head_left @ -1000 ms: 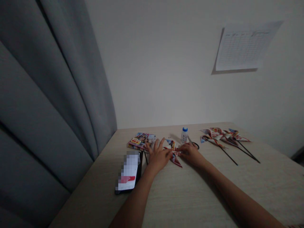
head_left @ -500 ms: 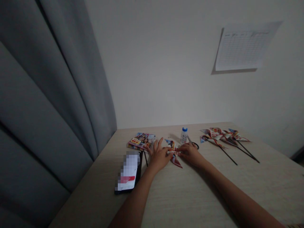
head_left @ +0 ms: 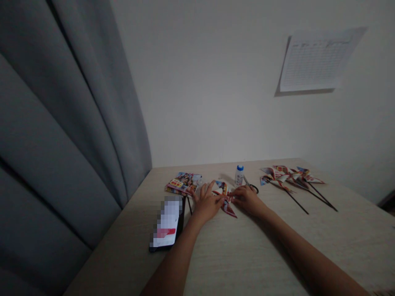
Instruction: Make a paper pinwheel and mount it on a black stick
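Between my hands a paper pinwheel (head_left: pixel 228 209), folded from a colourful printed sheet, lies on the table. My left hand (head_left: pixel 207 202) holds its left side near the middle with thumb and forefinger, the other fingers spread above the tabletop. From the right, the bent fingers of my right hand (head_left: pixel 247 199) press on the pinwheel's centre and right side. The fingers hide part of the folds there. A white glue bottle with a blue cap (head_left: pixel 239 176) stands just behind my right hand. Scissors (head_left: pixel 254 188) lie beside it, partly hidden by that hand.
Several finished pinwheels on black sticks (head_left: pixel 288 181) lie at the right. Printed sheets (head_left: pixel 184 182) are stacked at the back left, with a phone (head_left: pixel 168 224) in front. A black stick (head_left: pixel 189 205) lies by my left hand. A grey curtain (head_left: pixel 92 102) hangs at the left.
My left fingers have shifted slightly on the pinwheel. The pale flap seen at my left fingertips before is now pressed down or covered. My right hand has barely moved.
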The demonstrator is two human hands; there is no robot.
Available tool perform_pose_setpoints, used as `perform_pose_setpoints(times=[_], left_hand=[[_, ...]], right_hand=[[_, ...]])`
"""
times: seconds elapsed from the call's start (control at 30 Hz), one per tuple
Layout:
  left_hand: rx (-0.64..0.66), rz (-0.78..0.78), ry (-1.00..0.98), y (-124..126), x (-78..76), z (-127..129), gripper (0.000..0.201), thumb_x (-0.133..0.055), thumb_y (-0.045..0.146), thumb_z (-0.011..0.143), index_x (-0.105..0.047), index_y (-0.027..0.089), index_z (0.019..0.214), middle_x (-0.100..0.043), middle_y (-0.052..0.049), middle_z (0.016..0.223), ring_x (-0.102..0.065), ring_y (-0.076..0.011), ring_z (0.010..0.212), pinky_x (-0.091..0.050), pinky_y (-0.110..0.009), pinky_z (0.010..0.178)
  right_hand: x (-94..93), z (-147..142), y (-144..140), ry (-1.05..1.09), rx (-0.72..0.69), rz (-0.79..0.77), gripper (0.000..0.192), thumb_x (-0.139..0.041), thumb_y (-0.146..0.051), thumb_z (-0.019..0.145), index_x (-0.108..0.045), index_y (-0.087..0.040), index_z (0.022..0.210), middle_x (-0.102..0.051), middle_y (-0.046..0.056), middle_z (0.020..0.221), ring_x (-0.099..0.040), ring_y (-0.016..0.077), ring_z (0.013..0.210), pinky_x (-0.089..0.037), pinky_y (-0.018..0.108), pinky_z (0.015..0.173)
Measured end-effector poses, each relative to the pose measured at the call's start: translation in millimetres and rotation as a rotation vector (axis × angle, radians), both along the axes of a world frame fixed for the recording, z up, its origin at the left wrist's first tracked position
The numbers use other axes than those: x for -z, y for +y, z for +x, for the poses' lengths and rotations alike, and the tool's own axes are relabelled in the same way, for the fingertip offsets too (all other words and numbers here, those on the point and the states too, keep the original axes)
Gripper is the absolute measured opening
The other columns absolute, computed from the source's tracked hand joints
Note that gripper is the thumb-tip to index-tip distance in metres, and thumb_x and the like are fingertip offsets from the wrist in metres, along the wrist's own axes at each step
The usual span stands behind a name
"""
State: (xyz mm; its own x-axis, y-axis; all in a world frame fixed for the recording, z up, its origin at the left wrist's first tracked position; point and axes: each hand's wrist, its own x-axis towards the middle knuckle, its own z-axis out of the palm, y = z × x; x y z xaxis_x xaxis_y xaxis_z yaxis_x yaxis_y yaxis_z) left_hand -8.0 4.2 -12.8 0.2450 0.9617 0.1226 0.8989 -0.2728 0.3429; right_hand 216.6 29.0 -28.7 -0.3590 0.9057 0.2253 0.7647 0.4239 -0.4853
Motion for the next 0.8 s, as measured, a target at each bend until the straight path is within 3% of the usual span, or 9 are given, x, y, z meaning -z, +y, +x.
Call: perform_pose_setpoints(times=[0.2,0.47,0.8], left_hand=[[0.029,0.004,0.013,0.1,-3.4,-0.3,0.038,-0.040,0.059,0.100,-0.073,0.052,0.118,-0.023,0.009,0.171,-0.016,-0.0425,0.157,0.008,-0.083,0.113],[0.014,-0.032,-0.020,1.9,2.5,-2.6,0.039,-0.039,0.062,0.099,-0.071,0.054,0.122,-0.022,0.009,0.171,-0.014,-0.0408,0.157,0.010,-0.079,0.115],[-0.029,0.050,-0.014,1.0,-3.4,1.6,0.033,-0.048,0.057,0.098,-0.067,0.056,0.126,-0.027,0.007,0.170,-0.021,-0.0400,0.155,0.006,-0.080,0.116]], right_hand=[[0.5,-0.9,0.1,-0.004,0.013,0.008,0.030,-0.065,-0.042,0.090,-0.080,-0.031,0.113,-0.076,0.008,0.116,-0.060,0.0320,0.119,-0.034,0.050,0.108],[3.3,0.5,2.3,0.004,-0.007,0.011,0.030,-0.064,-0.040,0.090,-0.080,-0.029,0.113,-0.076,0.009,0.115,-0.060,0.0307,0.117,-0.035,0.048,0.107],[0.7,0.2,-0.1,0.021,-0.005,0.016,0.029,-0.064,-0.040,0.090,-0.080,-0.029,0.111,-0.076,0.009,0.115,-0.060,0.0300,0.119,-0.036,0.048,0.108]])
